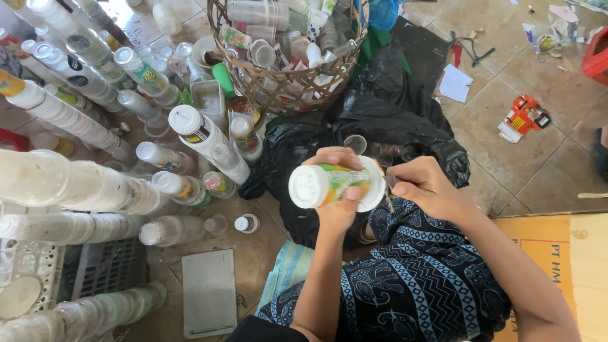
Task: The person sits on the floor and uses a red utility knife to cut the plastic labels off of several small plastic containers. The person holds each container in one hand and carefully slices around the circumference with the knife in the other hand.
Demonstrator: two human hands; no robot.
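Note:
My left hand (339,202) grips a plastic cup (329,185) with a green and orange label, held on its side over my lap, its white bottom toward the left and its wide rim toward the right. My right hand (425,187) is at the cup's rim and pinches a small thin blade or tool (387,190) against it. Under my hands lies a black plastic bag (392,120) with a clear cup (356,144) in it. My patterned dark blue trousers (418,278) fill the lower middle.
Long stacks of nested plastic cups (82,183) lie across the left. A woven basket (285,82) full of cups stands at the top middle. A white crate (31,272), a grey board (209,291), cardboard (557,253) and scattered litter (522,117) surround me on the tiled floor.

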